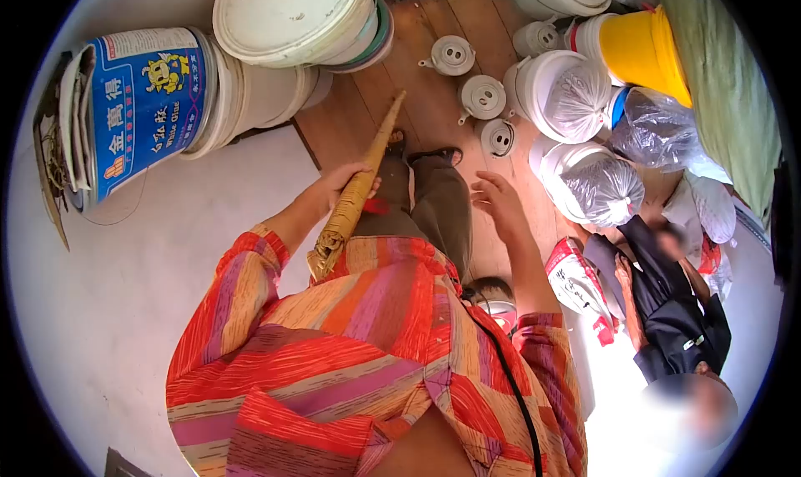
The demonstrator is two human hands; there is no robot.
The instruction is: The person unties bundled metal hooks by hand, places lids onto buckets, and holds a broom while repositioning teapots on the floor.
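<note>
My left hand (350,183) is closed around a long, tapered, yellow-brown roll (346,214) that looks wound from strips of leaf or bark. The roll slants across my front, its wide, ragged end near my waist and its thin tip pointing away over the floor. Something small and red (375,205) shows just beside this hand, too little of it visible to name. My right hand (496,198) hangs in the air to the right of my legs, fingers apart, holding nothing.
Lidded white buckets (292,14) and a blue-labelled glue bucket (154,102) stand at left. Several white pots (482,97) sit on the wooden floor (350,118). Bag-lined buckets (546,81) and a yellow one (642,47) line the right. A person in black (680,310) is at lower right.
</note>
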